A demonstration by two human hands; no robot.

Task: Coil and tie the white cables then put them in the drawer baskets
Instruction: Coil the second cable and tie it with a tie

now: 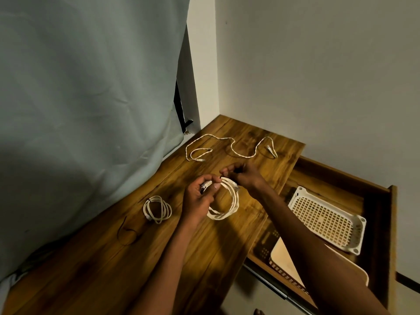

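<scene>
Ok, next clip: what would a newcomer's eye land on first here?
Probably the two hands at the centre of the wooden table: the left hand and right hand both grip a coiled white cable. Next, an uncoiled cable sprawls behind them, and a white basket sits in the open drawer at right.

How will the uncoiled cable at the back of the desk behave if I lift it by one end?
The uncoiled cable lies in loose curves on the desk, so it will likely hang floppy and trail. It looks thin, so probably light. Its plug ends may swing or drag.
</scene>
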